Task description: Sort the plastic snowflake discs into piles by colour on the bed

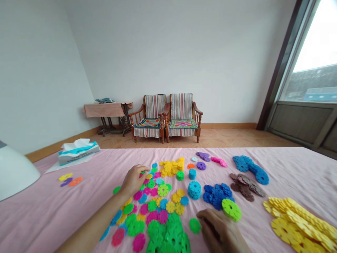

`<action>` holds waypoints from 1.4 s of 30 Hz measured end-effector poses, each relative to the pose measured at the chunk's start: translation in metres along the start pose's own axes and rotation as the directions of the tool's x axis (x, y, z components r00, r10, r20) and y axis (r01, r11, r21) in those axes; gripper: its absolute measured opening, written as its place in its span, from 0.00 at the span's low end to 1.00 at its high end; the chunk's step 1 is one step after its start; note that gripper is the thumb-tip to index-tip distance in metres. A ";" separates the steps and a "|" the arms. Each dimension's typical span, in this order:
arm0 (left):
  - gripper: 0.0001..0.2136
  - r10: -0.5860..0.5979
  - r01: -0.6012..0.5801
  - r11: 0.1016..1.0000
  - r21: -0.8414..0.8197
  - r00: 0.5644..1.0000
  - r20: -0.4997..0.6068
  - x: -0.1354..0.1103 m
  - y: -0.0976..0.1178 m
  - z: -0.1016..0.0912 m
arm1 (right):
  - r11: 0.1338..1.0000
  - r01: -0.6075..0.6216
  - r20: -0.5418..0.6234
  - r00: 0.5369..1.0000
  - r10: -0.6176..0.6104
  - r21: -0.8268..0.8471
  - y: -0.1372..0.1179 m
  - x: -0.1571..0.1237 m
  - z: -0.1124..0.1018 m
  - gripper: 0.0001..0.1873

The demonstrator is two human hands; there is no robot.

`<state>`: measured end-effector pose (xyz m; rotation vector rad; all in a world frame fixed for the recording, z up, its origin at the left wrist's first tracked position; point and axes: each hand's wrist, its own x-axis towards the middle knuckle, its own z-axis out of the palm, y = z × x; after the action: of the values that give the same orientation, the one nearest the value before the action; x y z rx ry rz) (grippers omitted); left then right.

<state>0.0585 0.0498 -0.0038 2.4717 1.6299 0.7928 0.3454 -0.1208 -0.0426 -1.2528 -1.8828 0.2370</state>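
Observation:
My left hand [133, 180] reaches over a mixed spread of coloured plastic snowflake discs [155, 203] on the pink tablecloth [47, 211]. Its fingers are curled down onto the discs near a green one; what they pinch is hidden. My right hand [219, 230] rests low at the front, fingers bent, beside a stack of lime green discs [231, 209] and a single green disc [195, 225]. A pile of green discs [167, 235] lies between my arms.
Sorted heaps lie around: yellow discs [300, 223] at right, brown [244, 186], dark blue [217, 195], light blue [251, 167], cyan stacks [194, 189], yellow [171, 167]. A tissue box [77, 151] stands at left, a white object [13, 172] at the left edge. Two wooden armchairs [165, 117] stand by the wall.

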 end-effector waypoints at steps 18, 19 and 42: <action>0.06 -0.037 0.004 0.981 0.193 0.986 0.165 0.039 0.022 0.015 | 0.993 0.003 0.176 0.984 0.018 -0.115 -0.001 0.003 -0.007 0.09; 0.08 -0.032 0.000 0.981 0.194 0.987 0.157 0.039 0.024 0.014 | 0.993 0.001 0.177 0.984 0.019 -0.115 -0.001 0.003 -0.007 0.09; 0.12 0.062 -0.044 0.992 -0.122 0.987 0.145 -0.013 0.036 -0.005 | 0.988 -0.011 0.249 0.967 0.049 -0.154 -0.002 0.002 -0.007 0.11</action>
<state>0.0825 0.0218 0.0079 2.4360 1.4304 0.6716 0.3488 -0.1219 -0.0367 -1.4087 -2.1331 0.2846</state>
